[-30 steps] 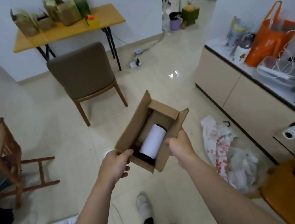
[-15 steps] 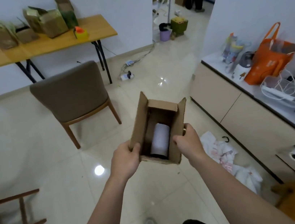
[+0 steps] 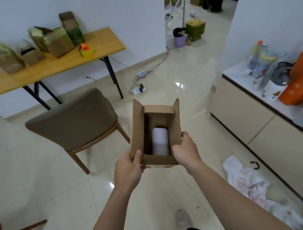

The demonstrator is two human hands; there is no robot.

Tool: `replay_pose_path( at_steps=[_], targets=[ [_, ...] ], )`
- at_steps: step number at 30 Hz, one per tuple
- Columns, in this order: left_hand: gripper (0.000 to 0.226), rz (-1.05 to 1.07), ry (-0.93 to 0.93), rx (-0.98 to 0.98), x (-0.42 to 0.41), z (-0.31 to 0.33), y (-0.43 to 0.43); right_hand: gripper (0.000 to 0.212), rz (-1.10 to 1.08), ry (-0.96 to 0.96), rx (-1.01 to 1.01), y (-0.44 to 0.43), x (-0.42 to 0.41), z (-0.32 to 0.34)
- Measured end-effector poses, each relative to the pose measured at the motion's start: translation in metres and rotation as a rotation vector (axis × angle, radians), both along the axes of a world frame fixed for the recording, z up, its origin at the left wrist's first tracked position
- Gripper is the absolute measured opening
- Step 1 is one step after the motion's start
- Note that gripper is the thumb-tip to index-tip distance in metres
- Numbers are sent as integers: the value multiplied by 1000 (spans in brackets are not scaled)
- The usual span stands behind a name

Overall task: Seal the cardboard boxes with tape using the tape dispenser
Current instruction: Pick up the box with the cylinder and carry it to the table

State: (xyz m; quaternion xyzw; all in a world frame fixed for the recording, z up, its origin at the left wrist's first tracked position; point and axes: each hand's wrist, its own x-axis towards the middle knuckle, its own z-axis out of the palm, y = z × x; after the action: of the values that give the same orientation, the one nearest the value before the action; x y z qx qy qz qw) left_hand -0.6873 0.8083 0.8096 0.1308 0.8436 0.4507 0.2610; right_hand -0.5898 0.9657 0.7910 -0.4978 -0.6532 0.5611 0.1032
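The box (image 3: 139, 128) has swung straight at centre frame, flaps open — left hand (image 3: 129, 169) and right hand (image 3: 185, 150) both curled round its near corners — and the tape dispenser (image 3: 86, 50) upper left looks closer, so no taping yet.

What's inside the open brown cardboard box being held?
The open brown cardboard box, gripped by left hand and right hand, holds one white cylinder. The box's near wall covers its near end; whatever lies under it is hidden.
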Motion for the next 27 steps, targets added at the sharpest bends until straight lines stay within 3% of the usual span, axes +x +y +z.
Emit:
replay_pose_path(
  at_steps=[5, 10, 13, 15, 22, 27],
  targets=[
    [12, 12, -46, -40, -48, 8, 56, 31, 75, -26, 48, 63, -50, 0],
    [21, 18, -294, 11, -99, 15, 91, 31, 128, -26, 63, 101, -100, -5],
    [26, 41, -340, 27, -134, 14, 113, 30, 159, -14, 69, 123, -134, -7],
    [24, 45, -337, 28, -160, 10, 131, 28, 168, -8, 87, 141, -159, -6],
    [52, -105, -286, -34, -255, 2, 208, 25, 163, -27, 159, 218, -238, 7],
    [36, -291, -119, -100, -320, 16, 263, 26, 146, -26, 180, 278, -293, 15]
  ],
)
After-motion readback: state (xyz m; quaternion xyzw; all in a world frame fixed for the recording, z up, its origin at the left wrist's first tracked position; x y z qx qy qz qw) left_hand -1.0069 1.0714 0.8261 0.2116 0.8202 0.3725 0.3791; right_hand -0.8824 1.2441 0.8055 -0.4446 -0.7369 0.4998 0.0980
